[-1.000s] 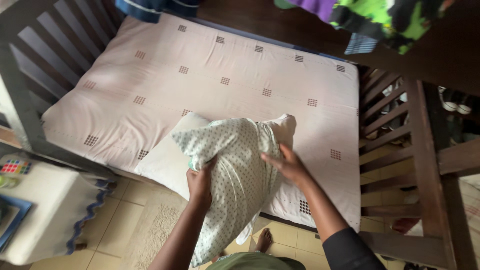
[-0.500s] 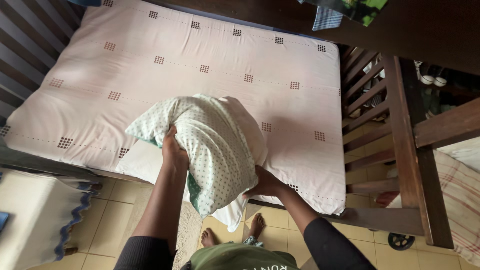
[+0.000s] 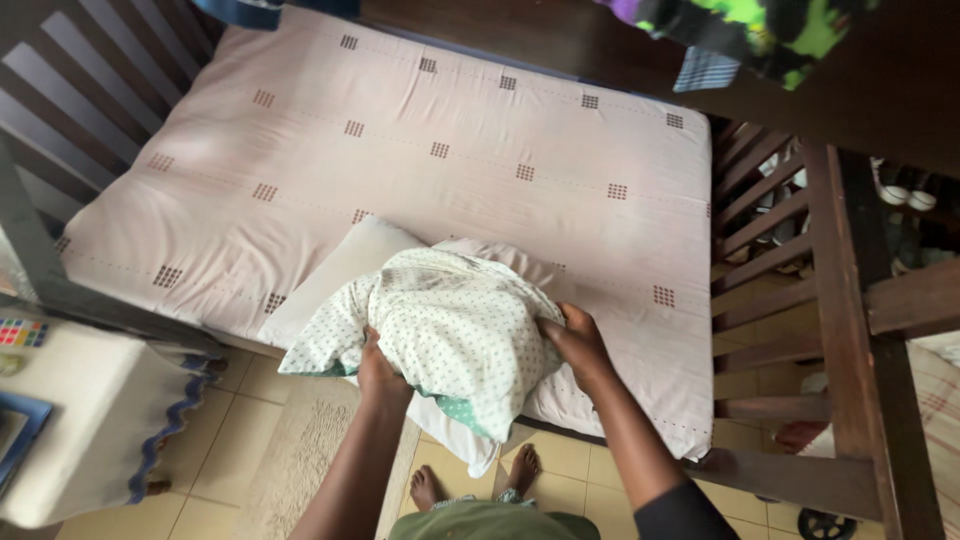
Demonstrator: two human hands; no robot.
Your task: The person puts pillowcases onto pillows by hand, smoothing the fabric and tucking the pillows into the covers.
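Observation:
A white pillow (image 3: 345,275) lies on the near edge of the bed, partly inside a pale green dotted pillowcase (image 3: 450,325). My left hand (image 3: 378,375) grips the bunched pillowcase at its lower left. On the case's right side, my right hand (image 3: 572,342) clutches the fabric. The bare end of the pillow sticks out to the left and a white corner hangs below the case toward the floor.
The bed has a pale pink sheet (image 3: 420,150) with small square patterns and dark wooden slatted ends (image 3: 770,250). A small table with a white, blue-trimmed cloth (image 3: 90,420) stands at the left. Clothes (image 3: 760,30) hang at the top right. My bare feet (image 3: 520,470) stand on tiled floor.
The pillow was lifted and shaken upright, then lowered back onto the bed edge. Both hands shifted to the lower sides of the case, which now covers more of the pillow.

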